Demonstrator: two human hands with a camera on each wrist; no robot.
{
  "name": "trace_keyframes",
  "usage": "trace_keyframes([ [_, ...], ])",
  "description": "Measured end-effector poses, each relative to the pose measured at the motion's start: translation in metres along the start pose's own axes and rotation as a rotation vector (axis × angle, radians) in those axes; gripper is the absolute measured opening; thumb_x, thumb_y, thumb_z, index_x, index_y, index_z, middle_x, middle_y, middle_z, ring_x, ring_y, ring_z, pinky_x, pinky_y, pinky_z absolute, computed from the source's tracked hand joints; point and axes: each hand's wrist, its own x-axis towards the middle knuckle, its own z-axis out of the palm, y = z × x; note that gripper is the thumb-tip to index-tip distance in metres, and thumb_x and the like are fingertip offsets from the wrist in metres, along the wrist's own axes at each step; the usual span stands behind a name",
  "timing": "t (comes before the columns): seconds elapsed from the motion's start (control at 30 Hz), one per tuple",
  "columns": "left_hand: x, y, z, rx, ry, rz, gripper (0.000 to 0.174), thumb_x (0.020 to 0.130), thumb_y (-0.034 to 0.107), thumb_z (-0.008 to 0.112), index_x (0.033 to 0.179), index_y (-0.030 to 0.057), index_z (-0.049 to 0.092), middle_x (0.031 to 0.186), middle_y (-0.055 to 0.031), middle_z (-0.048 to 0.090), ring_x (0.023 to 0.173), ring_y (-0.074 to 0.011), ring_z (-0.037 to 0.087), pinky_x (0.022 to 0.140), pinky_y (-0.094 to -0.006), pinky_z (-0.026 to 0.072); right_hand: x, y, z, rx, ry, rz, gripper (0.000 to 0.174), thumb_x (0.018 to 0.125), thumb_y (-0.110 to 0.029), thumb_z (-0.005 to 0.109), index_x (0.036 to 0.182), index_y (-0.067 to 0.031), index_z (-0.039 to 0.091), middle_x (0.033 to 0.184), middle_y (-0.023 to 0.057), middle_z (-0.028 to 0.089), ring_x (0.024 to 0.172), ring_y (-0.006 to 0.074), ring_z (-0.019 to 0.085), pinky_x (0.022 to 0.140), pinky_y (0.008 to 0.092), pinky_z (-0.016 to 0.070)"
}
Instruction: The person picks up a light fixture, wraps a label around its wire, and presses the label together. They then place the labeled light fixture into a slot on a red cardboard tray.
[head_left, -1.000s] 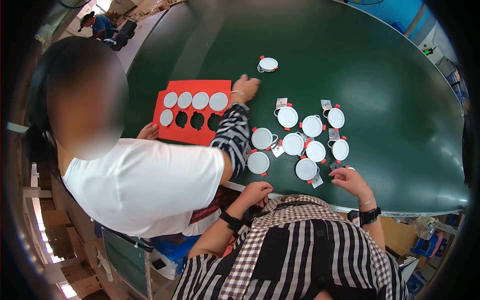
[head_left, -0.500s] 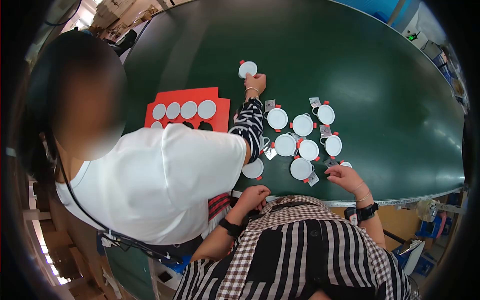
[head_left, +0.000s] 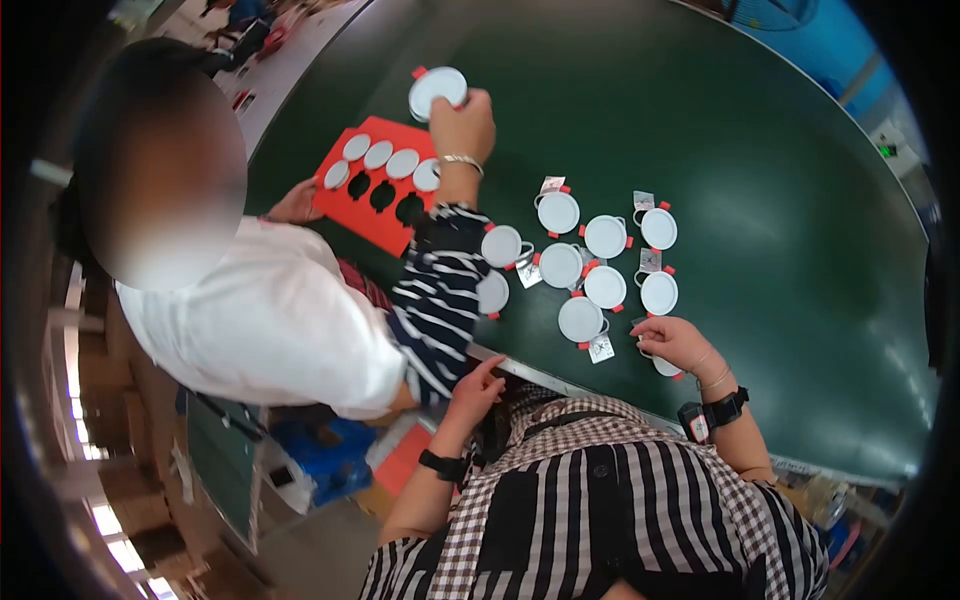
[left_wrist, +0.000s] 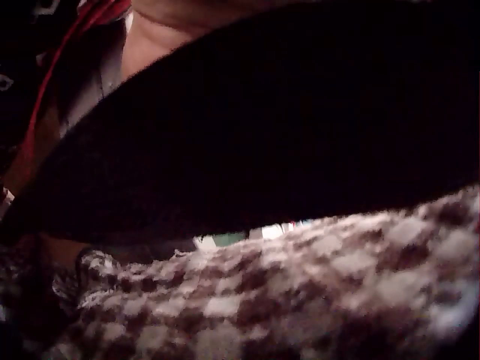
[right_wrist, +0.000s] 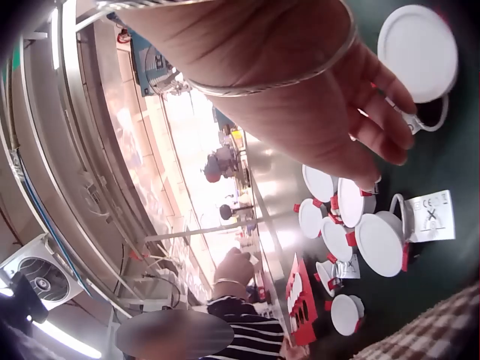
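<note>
Two hands at a green table point(head_left: 780, 200) strewn with white round lamps point(head_left: 605, 236).
Head view: left hand point(head_left: 478, 385) loosely curled, holding nothing, at the table edge; right hand point(head_left: 672, 342) over one lamp point(head_left: 666, 367). Left wrist: only checked cloth point(left_wrist: 300, 300). Right wrist: bent fingers point(right_wrist: 375, 142) touch its clip point(right_wrist: 420, 120); grip unclear.

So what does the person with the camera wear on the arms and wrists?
The forearms are bare below a shirt checked in brown and white. A black band circles the left wrist. The right wrist has thin metal bangles and a black strapped device with a red mark.
</note>
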Motion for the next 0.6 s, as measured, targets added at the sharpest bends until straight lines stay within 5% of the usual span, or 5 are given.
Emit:
trace_keyframes([
  [0.33, -0.151, -0.052, 0.091, 0.020, 0.219, -0.197, 0.026, 0.087, 0.007, 0.058, 0.112, 0.0016, 0.061, 0.083, -0.0051, 0.065, 0.068, -0.0114, 0.060, 0.063, -0.0260, 0.0486, -0.033, 0.000, -0.021, -0.249, -0.220, -0.112, 0.020, 0.080, -0.015, 0.064, 0.099, -0.0059, 0.065, 0.068, 0.0039, 0.059, 0.064, 0.0169, 0.058, 0.062, 0.0305, 0.0471],
  [0.47, -0.186, -0.070, 0.108, -0.065, 0.298, -0.255, 0.024, 0.086, 0.010, 0.060, 0.108, 0.0007, 0.063, 0.080, -0.0070, 0.066, 0.070, -0.0131, 0.062, 0.064, -0.0267, 0.0499, -0.040, -0.016, -0.006, -0.504, -0.242, -0.365, 0.023, 0.079, -0.019, 0.064, 0.099, -0.0081, 0.065, 0.073, 0.0087, 0.062, 0.069, 0.0251, 0.060, 0.064, 0.0346, 0.0482],
  [0.6, -0.216, -0.079, 0.123, -0.030, 0.327, -0.313, 0.027, 0.085, 0.011, 0.063, 0.110, 0.0027, 0.063, 0.084, -0.0079, 0.067, 0.071, -0.0118, 0.063, 0.065, -0.0261, 0.0500, -0.047, -0.023, 0.010, -0.491, -0.269, -0.409, 0.024, 0.079, -0.021, 0.065, 0.100, -0.0088, 0.065, 0.075, 0.0102, 0.064, 0.072, 0.0262, 0.062, 0.066, 0.0354, 0.0485],
])
